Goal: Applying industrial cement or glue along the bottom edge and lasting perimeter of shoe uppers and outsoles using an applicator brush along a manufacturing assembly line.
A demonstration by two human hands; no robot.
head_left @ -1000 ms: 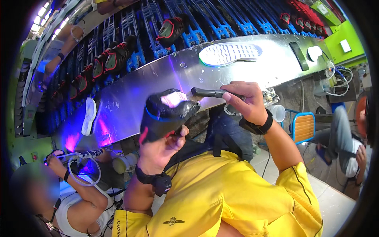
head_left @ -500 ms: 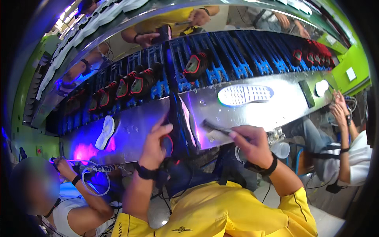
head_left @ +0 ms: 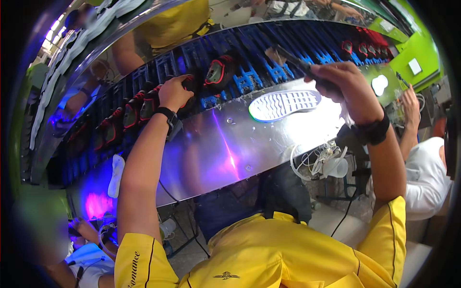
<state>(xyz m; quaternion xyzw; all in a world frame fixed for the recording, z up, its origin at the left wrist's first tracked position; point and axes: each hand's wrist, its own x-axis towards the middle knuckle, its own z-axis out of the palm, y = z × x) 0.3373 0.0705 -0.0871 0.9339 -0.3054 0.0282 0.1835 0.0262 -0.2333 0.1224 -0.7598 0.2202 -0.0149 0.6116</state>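
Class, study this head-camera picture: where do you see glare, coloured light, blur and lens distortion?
In the head view, white glare washes the steel counter around the white shoe sole; purple light streaks its middle and pools at lower left. The counter's straight edge bows with the fisheye lens, and the corners go black. The brush in the right hand is slightly motion-blurred; the left hand on the black shoe is sharper.

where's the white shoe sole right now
In the head view, the white shoe sole lies flat on the shiny metal bench, right of centre, just below the right hand holding a brush.
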